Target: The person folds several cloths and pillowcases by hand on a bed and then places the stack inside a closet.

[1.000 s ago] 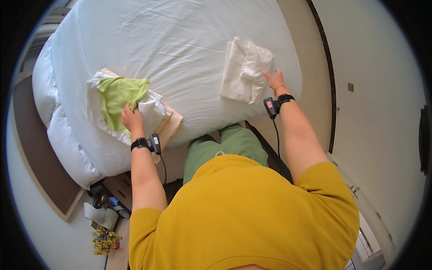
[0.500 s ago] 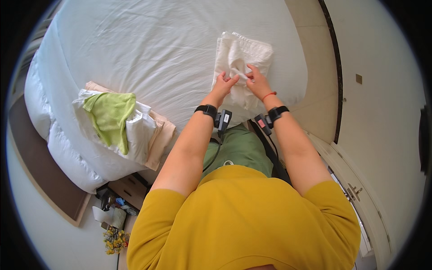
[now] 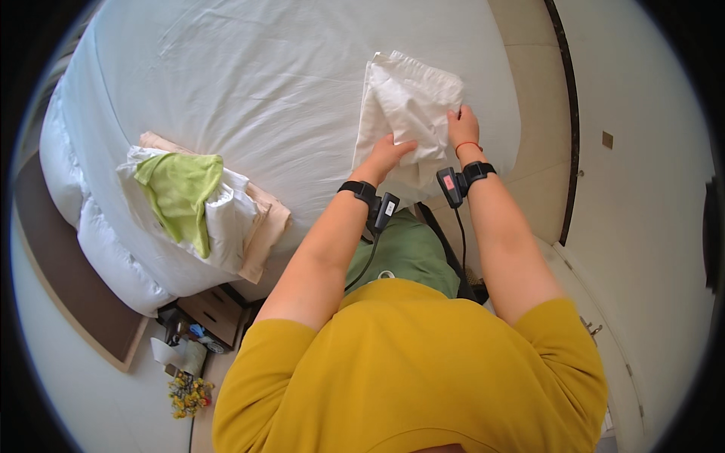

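Observation:
A folded white cloth (image 3: 411, 94) lies on the bed near its right side, its upper layer drawn into a slanting fold. At the cloth's near left part is my left hand (image 3: 388, 158), closed on the upper layer, the thumb lying over it and the other fingers partly hidden. My right hand (image 3: 464, 128) grips the right edge of the same cloth, with its fingers bent round the fabric. Both wrists carry black straps with small dark devices.
White sheeting covers the bed (image 3: 264, 83). To the left sits a pile of folded white and beige linen (image 3: 234, 226) with a green cloth (image 3: 181, 192) on top. Beyond the pile are pillows (image 3: 113, 257) and a nightstand (image 3: 211, 313) near yellow flowers (image 3: 189, 396). A wall (image 3: 642, 151) stands at right.
My hands have moved apart. The right hand went from the cloth's middle to its right edge, the left shifted slightly toward me, and the bunched upper layer is now pulled flatter.

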Demonstrator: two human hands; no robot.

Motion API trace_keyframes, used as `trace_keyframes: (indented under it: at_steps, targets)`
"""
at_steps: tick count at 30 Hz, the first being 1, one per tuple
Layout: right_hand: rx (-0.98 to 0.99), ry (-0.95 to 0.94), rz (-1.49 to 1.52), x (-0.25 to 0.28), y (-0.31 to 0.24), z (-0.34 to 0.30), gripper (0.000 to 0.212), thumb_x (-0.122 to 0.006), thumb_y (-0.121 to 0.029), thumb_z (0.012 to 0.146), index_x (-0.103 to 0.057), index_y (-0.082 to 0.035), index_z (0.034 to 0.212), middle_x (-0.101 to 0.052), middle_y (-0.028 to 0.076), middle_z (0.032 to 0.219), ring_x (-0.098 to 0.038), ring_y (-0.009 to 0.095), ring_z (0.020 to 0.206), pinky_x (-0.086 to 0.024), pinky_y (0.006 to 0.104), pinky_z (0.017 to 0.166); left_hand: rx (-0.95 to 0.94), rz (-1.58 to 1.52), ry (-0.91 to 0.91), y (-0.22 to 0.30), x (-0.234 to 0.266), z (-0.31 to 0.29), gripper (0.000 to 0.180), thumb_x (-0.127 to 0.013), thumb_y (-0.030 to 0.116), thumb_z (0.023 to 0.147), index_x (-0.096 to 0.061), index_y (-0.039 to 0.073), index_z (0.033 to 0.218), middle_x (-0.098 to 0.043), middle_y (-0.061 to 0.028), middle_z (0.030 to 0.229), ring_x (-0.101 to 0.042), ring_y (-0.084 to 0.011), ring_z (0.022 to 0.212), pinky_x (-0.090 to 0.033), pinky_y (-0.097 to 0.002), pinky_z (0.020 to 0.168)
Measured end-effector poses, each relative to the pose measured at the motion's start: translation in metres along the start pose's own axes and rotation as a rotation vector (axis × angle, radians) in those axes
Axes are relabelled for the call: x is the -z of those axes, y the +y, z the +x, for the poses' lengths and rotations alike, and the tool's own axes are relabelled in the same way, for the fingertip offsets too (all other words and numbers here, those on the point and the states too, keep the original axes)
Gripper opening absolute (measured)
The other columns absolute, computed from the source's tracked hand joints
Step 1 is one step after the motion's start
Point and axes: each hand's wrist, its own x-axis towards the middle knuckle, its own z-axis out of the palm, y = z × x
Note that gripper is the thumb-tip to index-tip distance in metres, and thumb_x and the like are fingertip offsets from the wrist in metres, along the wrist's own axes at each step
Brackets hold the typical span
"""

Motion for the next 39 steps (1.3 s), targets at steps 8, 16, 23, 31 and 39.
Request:
trace_keyframes:
  at_steps: [8, 16, 23, 31, 39]
  targets:
    - [-0.196, 0.046, 0.144, 0.046, 0.054, 0.046, 0.069, -0.073, -0.044, 0.076, -0.049, 0.005, 0.117, -0.057, 0.022, 0.114, -0.058, 0.031, 0.103, -0.048, 0.0394, 0.086, -0.17, 0.698, 0.215, -0.054, 0.048, -0.021, 0.064, -0.078, 0.047, 0.071, -0.06, -0.002, 0.109, -0.062, -0.0168, 0.109, -0.061, -0.0278, 0.094, -0.05, -0.0381, 0.08]
    - [-0.101, -0.142, 0.079, -0.009, 0.058, -0.064, 0.062, -0.072, -0.045, 0.077, -0.057, 0.005, 0.111, -0.063, 0.021, 0.106, -0.061, 0.029, 0.098, -0.047, 0.037, 0.087, -0.368, 0.858, 0.679, -0.057, 0.034, -0.018, 0.064, -0.078, 0.044, 0.07, -0.057, 0.004, 0.115, -0.06, -0.0156, 0.104, -0.052, -0.032, 0.107, -0.042, -0.0429, 0.093]
    - [-0.312, -0.47, 0.977, 0.01, 0.032, -0.114, 0.053, -0.065, -0.035, 0.089, -0.046, 0.001, 0.124, -0.062, 0.01, 0.111, -0.062, 0.023, 0.092, -0.052, 0.0358, 0.077, 0.187, -0.037, 0.114, -0.046, 0.044, -0.046, 0.055, -0.069, 0.033, 0.074, -0.051, 0.004, 0.118, -0.06, -0.0169, 0.109, -0.055, -0.031, 0.102, -0.045, -0.0425, 0.087]
    - [-0.463, -0.503, 0.293, 0.003, 0.086, -0.122, 0.053, -0.073, -0.039, 0.082, -0.047, -0.004, 0.113, -0.06, 0.006, 0.099, -0.06, 0.022, 0.082, -0.051, 0.0371, 0.067, -0.174, 0.398, 0.523, -0.114, 0.066, -0.075, 0.059, -0.067, 0.032, 0.075, -0.051, 0.004, 0.123, -0.055, -0.0192, 0.121, -0.049, -0.0332, 0.116, -0.041, -0.0441, 0.096]
    - [-0.398, -0.398, 0.007, -0.019, 0.057, -0.153, 0.07, -0.077, -0.045, 0.076, -0.049, 0.003, 0.118, -0.062, 0.011, 0.093, -0.063, 0.023, 0.077, -0.051, 0.0415, 0.057, -0.64, 0.772, 1.002, -0.114, 0.114, -0.17, 0.069, -0.074, 0.027, 0.07, -0.044, 0.012, 0.131, -0.046, -0.0161, 0.13, -0.04, -0.0349, 0.124, -0.032, -0.0467, 0.104]
